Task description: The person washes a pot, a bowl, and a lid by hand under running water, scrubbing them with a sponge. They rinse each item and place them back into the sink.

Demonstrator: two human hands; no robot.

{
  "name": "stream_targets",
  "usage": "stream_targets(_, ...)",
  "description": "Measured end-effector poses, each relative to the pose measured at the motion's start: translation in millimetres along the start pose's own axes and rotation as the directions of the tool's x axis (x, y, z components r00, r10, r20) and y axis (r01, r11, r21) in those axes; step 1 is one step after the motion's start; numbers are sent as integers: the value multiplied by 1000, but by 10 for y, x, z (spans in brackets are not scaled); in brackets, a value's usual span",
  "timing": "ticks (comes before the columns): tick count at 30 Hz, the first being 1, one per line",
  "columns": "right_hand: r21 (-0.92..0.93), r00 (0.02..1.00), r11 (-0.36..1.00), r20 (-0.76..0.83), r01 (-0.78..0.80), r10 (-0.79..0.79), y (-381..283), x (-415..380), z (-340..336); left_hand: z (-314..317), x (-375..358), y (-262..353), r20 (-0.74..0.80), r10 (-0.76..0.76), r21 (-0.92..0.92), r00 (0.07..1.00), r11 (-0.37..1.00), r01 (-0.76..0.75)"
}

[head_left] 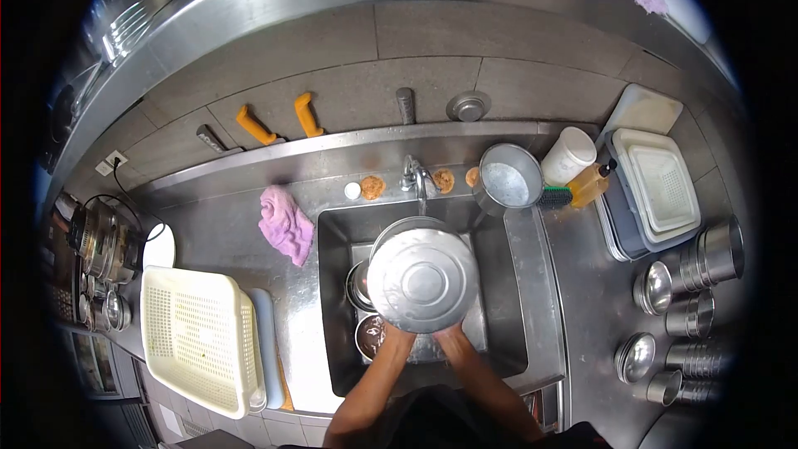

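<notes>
A round metal lid with concentric rings at its middle is held over the sink, under the faucet. My left hand grips its near edge on the left. My right hand grips the same edge a little to the right; the fingers of both hands are mostly hidden beneath it. Behind the lid, another round metal rim shows. Metal bowls lie in the sink to the left, one of them a bowl with brownish contents.
Left of the sink lie a purple cloth and a cream perforated basket. At the back right stand a metal pot, a green brush, a soap bottle and a white container. Stacked metal bowls fill the right counter.
</notes>
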State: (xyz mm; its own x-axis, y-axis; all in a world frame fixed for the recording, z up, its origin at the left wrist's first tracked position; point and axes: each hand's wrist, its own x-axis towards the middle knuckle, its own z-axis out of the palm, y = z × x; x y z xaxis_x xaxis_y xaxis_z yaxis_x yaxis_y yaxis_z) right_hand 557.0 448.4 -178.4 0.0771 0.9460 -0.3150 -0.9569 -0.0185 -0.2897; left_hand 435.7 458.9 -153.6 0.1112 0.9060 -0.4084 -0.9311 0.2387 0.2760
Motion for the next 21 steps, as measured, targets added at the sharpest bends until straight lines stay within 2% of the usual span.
stream_targets(1,50,988,988,-37,-149,151,-147,-10,55,-141,-59,24,-9,-21,49,1000,999,21)
stream_targets(2,48,987,987,-41,-152,154,-294,14,-61,-198,-81,57,-8,-32,95,999,995,33)
stream_targets(4,-248,920,886,-106,-391,377,-484,321,-322,-161,-52,105,5,-30,143,1000,989,29)
stream_targets(5,-125,934,927,-95,-354,344,-415,383,-548,-68,-88,97,-53,34,104,998,994,-28)
stream_targets(6,-128,933,925,-90,-359,350,-361,407,-776,17,-94,78,-109,96,69,989,994,-89)
stream_targets(7,-360,973,920,-217,-156,80,-311,374,-742,-344,41,-118,-363,338,312,868,922,-229)
stream_targets(8,-589,938,808,-267,22,-220,-250,338,-732,-291,83,-216,-468,345,229,814,937,-265)
stream_targets(9,-735,857,638,-156,231,-490,-61,420,-1093,-332,163,-257,-568,328,226,755,944,-240)
stream_targets(10,-737,854,633,-153,236,-497,-97,394,-1342,-394,222,-319,-664,302,220,684,953,-208)
stream_targets(11,-954,817,94,190,285,-544,-218,377,-1567,-363,238,-303,-634,305,234,711,951,-200)
stream_targets(12,-833,779,-472,491,289,-389,-348,355,-1705,-427,339,-277,-661,396,374,637,910,-177)
stream_targets(13,-990,922,-18,134,137,-363,-705,344,-1069,-486,461,-218,-518,603,638,606,745,-196)
stream_targets(15,-945,776,-76,304,317,-552,-1082,470,126,-477,707,-127,-149,748,942,647,306,-136)
stream_targets(16,-941,805,-38,308,336,-507,-1316,691,356,-304,802,-83,-113,728,983,676,182,-31)
stream_targets(17,-884,687,-158,445,440,-574,-1453,937,647,-113,907,-52,-77,703,997,707,46,62)
stream_targets(18,-824,627,-276,558,494,-544,-1611,1172,876,-85,1085,-33,-66,645,998,762,23,66)
stream_targets(19,-765,617,-477,637,433,-462,-1777,1432,991,-127,1319,-22,-51,582,998,812,-2,64)
stream_targets(20,-662,616,-658,698,359,-365,-1882,1633,1066,-214,1557,-30,-40,586,999,810,-7,54)
stream_targets(21,-659,609,-658,703,365,-367,-1887,1727,1169,-308,1797,-51,105,490,991,865,21,-132)
